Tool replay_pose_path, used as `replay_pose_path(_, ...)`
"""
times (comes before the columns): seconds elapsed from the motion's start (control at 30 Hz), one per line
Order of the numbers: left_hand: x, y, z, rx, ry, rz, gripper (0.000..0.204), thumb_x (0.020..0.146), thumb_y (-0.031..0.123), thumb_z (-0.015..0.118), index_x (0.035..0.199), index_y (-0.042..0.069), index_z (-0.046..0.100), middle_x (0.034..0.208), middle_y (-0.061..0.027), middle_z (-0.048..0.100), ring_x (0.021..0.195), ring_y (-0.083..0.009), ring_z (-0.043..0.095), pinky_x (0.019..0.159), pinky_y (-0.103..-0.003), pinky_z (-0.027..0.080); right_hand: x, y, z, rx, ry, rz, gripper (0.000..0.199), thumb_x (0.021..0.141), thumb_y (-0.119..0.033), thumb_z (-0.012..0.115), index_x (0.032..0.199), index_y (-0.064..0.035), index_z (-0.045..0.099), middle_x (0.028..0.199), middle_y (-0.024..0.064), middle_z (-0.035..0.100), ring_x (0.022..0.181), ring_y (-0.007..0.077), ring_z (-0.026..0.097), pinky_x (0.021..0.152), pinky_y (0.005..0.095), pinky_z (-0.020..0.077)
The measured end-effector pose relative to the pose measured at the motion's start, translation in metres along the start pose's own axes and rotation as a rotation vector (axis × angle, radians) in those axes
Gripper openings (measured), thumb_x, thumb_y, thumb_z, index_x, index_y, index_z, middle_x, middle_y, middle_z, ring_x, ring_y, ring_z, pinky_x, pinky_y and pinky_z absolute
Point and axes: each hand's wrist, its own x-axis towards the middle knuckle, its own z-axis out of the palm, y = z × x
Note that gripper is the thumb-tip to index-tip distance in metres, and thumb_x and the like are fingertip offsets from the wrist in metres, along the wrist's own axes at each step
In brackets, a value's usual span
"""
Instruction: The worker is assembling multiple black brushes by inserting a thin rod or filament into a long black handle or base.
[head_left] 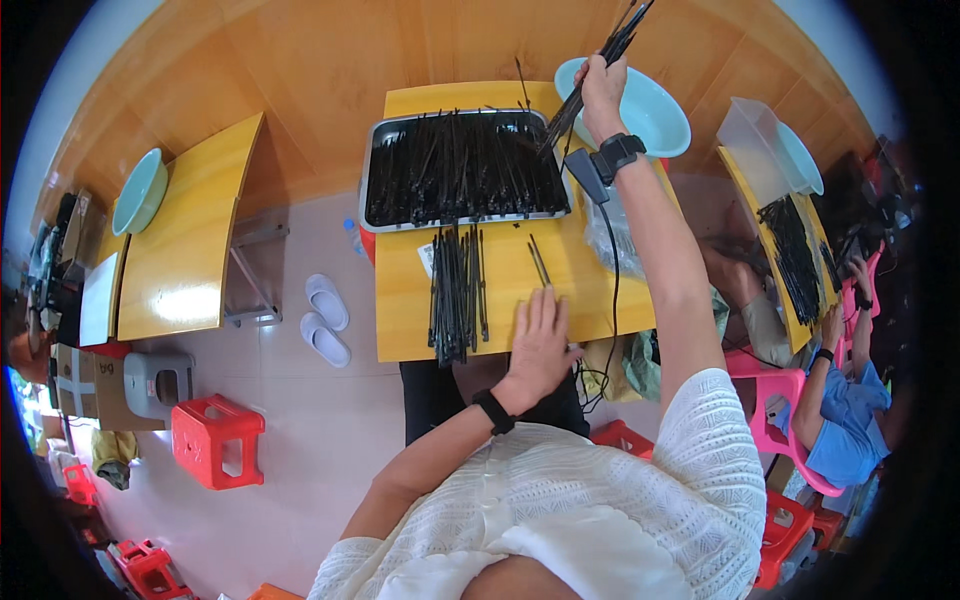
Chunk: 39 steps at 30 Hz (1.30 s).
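While most of the thin black strips (460, 165) lie heaped in the metal tray (400, 226) on the yellow bench (400, 310), a thick handful of strips (617, 45) is up in the right hand (603, 92). Right hand is clamped around it, up at the bench's far right; the handful slants, lower ends over the tray's right end, can't tell if they touch the heap. Left hand (541, 345) is flat near the bench's front edge, fingers slightly apart, nothing visibly held; fingertips sit right at the near ends of two loose strips (540, 262), contact unclear.

Progress, judged from the layout: partway at most. One bundle of strips (457, 295) is already laid out in front of the tray, lengthwise, roughly aligned, its far end by the tray rim. Left over: the full-looking tray, the two loose strips and the handful, not yet set down.

Further out: pale blue basin (660, 115) behind the right hand, clear plastic bag (602, 238) right of the loose strips, black wrist device (590, 178) with a cord on the right wrist. Off right, a co-worker in blue (845, 425) sits at another bench carrying more black strips (790, 255). Floor left: pale slippers (326, 340), red stool (215, 440).
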Motion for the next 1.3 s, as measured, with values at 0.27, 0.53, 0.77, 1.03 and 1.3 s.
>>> replay_pose_path(0.27,0.0,-0.015,0.001,0.07,0.001,-0.061,0.074,0.081,0.038,0.057,0.134,-0.004,0.028,0.14,-0.0244,0.024,0.132,-0.0334,0.023,0.108,-0.046,0.015,0.011,-0.034,-0.015,0.097,-0.054,-0.123,0.01,0.08,-0.006,0.043,0.088,-0.0031,0.038,0.065,0.0059,0.045,0.05,0.0152,0.047,0.048,0.0303,0.0415)
replay_pose_path(0.53,0.009,-0.025,-0.025,0.1,0.204,-0.106,0.062,0.081,0.026,0.057,0.129,-0.007,0.036,0.135,-0.0257,0.029,0.126,-0.0374,0.028,0.106,-0.044,0.02,0.006,-0.039,-0.012,0.17,-0.008,-0.036,0.008,0.08,-0.005,0.043,0.087,-0.0035,0.039,0.066,0.006,0.045,0.053,0.0156,0.047,0.049,0.0314,0.043)
replay_pose_path(0.77,0.032,-0.042,-0.044,-0.734,0.181,-0.195,0.054,0.087,0.032,0.055,0.119,-0.01,0.045,0.12,-0.0269,0.046,0.11,-0.0352,0.048,0.097,-0.038,0.036,-0.002,-0.065,0.003,0.214,0.034,-0.028,0.011,0.078,-0.003,0.042,0.087,-0.0049,0.036,0.065,0.0056,0.044,0.048,0.0144,0.045,0.045,0.0289,0.0394)
replay_pose_path(1.03,0.086,-0.035,-0.065,-2.351,-0.262,-0.405,0.11,0.069,0.076,0.044,0.133,-0.011,0.021,0.127,-0.0275,0.041,0.121,-0.033,0.042,0.102,-0.043,0.033,-0.063,-0.098,-0.026,0.302,-0.133,-0.003,0.009,0.086,-0.007,0.044,0.093,-0.0041,0.041,0.07,0.0049,0.045,0.057,0.0137,0.044,0.053,0.0295,0.041)
replay_pose_path(1.3,0.104,-0.036,-0.055,-2.426,-0.122,-0.283,0.103,0.06,0.078,0.052,0.118,-0.006,0.04,0.12,-0.0203,0.048,0.114,-0.0308,0.046,0.101,-0.045,0.034,-0.126,-0.114,-0.071,0.285,-0.113,0.111,0.011,0.085,-0.006,0.044,0.095,-0.0032,0.041,0.069,0.0048,0.043,0.057,0.0133,0.043,0.052,0.0277,0.0391)
